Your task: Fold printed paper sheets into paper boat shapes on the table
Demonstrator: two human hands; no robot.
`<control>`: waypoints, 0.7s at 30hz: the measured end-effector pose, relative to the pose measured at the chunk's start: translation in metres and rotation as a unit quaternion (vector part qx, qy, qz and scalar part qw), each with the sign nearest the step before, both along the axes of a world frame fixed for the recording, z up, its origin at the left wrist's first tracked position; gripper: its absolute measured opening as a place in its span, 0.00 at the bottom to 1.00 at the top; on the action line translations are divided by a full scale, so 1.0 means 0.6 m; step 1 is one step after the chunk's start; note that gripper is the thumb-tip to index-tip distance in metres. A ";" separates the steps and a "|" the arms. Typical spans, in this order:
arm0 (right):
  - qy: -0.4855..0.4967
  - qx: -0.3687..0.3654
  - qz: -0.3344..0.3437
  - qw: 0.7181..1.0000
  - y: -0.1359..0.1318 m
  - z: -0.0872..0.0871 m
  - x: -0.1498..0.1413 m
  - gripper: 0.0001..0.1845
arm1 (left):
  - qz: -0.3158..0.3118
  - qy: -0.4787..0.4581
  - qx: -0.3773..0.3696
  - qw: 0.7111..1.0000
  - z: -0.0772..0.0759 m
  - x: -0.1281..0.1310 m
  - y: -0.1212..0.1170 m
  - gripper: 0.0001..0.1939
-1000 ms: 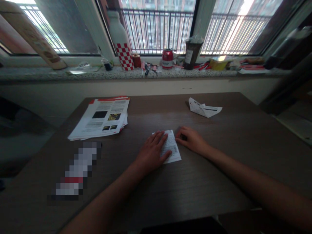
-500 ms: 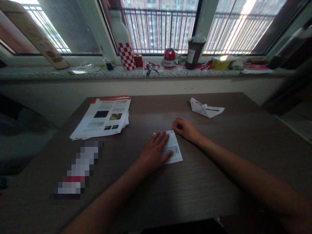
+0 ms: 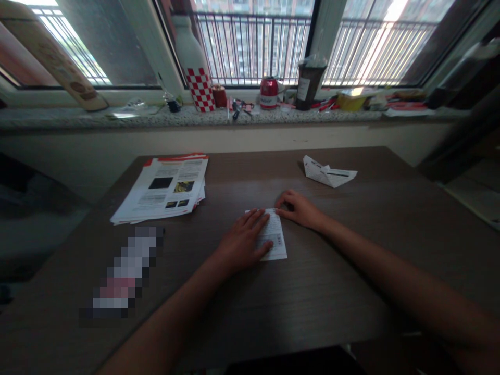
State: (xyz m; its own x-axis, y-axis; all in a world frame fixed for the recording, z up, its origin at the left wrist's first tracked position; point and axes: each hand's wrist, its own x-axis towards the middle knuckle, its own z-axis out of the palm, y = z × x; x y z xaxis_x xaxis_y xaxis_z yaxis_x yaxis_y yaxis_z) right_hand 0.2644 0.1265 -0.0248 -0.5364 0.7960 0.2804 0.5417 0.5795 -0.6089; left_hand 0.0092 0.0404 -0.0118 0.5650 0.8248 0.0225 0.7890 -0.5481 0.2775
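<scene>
A folded sheet of printed white paper point(image 3: 275, 240) lies flat in the middle of the dark wooden table point(image 3: 351, 271). My left hand point(image 3: 242, 242) presses flat on its left part with fingers spread. My right hand point(image 3: 297, 207) rests at the sheet's far right corner, fingertips touching the edge, fingers curled. A folded paper boat point(image 3: 327, 173) sits farther back on the right, apart from both hands.
A stack of printed leaflets point(image 3: 164, 190) lies at the table's back left. A blurred-out object point(image 3: 123, 273) lies near the left front. The stone windowsill point(image 3: 117, 119) holds a checkered bottle point(image 3: 195, 73), a red can point(image 3: 268, 94), a dark cup point(image 3: 305, 83) and small clutter.
My right hand has slid from the sheet's right side up to its far right corner. The left hand has stayed pressed on the paper.
</scene>
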 end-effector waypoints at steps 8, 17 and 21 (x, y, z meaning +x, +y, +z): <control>-0.045 0.023 -0.018 0.999 -0.028 0.007 -0.002 0.05 | 0.031 -0.003 0.065 0.997 0.004 -0.002 0.000 0.28; -0.043 0.013 0.034 0.998 -0.080 0.017 0.015 0.02 | 0.015 -0.040 0.044 0.998 0.003 -0.002 0.003 0.24; -0.036 0.014 0.018 0.999 -0.086 0.014 0.020 0.02 | -0.013 -0.064 0.041 0.997 -0.002 0.000 0.006 0.20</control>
State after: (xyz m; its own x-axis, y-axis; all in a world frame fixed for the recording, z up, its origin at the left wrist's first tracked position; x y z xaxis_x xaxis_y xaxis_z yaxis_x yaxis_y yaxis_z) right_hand 0.2765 0.0752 -0.0165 -0.5833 0.7690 0.2615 0.5624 0.6146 -0.5531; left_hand 0.0093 0.0437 -0.0129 0.5742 0.8023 0.1630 0.7351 -0.5928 0.3289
